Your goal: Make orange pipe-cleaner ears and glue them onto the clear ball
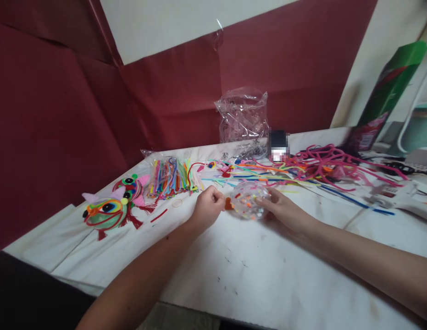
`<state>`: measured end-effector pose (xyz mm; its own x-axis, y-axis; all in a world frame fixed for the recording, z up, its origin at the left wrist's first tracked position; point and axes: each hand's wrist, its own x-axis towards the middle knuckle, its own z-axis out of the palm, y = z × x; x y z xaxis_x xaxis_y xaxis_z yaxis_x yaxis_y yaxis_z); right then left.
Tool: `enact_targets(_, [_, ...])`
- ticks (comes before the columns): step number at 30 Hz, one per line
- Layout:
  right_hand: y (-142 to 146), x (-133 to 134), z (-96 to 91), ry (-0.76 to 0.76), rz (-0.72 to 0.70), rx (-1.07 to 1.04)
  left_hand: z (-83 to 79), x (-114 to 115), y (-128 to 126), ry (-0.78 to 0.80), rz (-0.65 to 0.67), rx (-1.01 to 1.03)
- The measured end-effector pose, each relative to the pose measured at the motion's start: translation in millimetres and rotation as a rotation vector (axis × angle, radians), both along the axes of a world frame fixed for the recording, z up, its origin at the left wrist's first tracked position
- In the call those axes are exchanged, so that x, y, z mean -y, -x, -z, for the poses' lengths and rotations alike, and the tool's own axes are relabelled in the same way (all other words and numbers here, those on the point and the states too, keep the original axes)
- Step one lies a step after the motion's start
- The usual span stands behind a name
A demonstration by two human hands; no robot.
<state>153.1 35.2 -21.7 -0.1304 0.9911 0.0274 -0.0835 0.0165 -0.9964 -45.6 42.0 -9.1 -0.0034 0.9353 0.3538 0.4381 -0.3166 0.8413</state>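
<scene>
My right hand [282, 207] cups a clear plastic ball [246, 200] speckled with small coloured bits, resting it on the white table [254, 275]. My left hand [208, 207] is closed in a pinch against the ball's left side, where a small orange piece [228, 204] sits at my fingertips. Whether the pinch holds that orange piece or only touches it is unclear.
Two finished colourful fish-like ball figures [112, 205] lie at the left. A bundle of coloured pipe cleaners [172, 176] and loose pink ones [323, 165] spread across the back. A crumpled clear bag [244, 117] stands by the red wall. A green box [388, 91] is at far right.
</scene>
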Motion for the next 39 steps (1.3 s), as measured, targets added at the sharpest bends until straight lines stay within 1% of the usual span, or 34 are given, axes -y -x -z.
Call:
enact_targets(2, [0.0, -0.9, 0.9, 0.015, -0.012, -0.046, 0.6, -1.1, 0.9, 0.055, -0.022, -0.045])
enact_targets(4, [-0.3, -1.4, 2.2, 0.011, -0.034, -0.076, -0.1, -3.3, 3.3, 0.073, -0.024, -0.022])
enact_targets(8, [-1.5, -3.2, 6.2, -0.012, -0.072, -0.115, -0.3, -11.9, 12.7, 0.018, -0.062, -0.001])
enact_targets(13, [-2.1, -5.0, 9.3, -0.011, -0.041, -0.097, 4.3, -21.5, 23.0, -0.021, -0.133, -0.068])
enact_targets(16, [-1.8, -3.9, 8.6, -0.014, -0.065, -0.113, 5.2, -21.6, 23.8, -0.018, -0.123, -0.114])
enact_targets(20, [-1.7, -2.2, 6.7, -0.03, -0.098, -0.167, 2.3, -18.1, 22.0, -0.035, -0.111, -0.163])
enact_targets(26, [-1.6, -1.5, 6.5, -0.006, -0.111, -0.188, 0.2, -16.4, 22.8, -0.139, -0.134, -0.262])
enact_targets(28, [-1.5, -1.4, 7.0, -0.001, -0.109, -0.191, 1.5, -15.7, 21.1, -0.211, -0.131, -0.282])
enact_targets(30, [-1.4, -1.7, 7.6, -0.004, -0.106, -0.188, 3.0, -14.0, 17.7, -0.306, -0.106, -0.318])
enact_targets(32, [-1.4, -2.4, 8.1, -0.004, -0.096, -0.178, 3.9, -11.2, 13.7, -0.366, -0.079, -0.346])
enact_targets(37, [-1.2, -3.5, 8.9, 0.021, -0.091, -0.136, 1.9, -1.6, 5.8, -0.45, -0.069, -0.297])
enact_targets(39, [-1.0, -2.8, 8.9, 0.003, -0.095, -0.116, 0.4, 2.7, 1.6, -0.429, -0.037, -0.239])
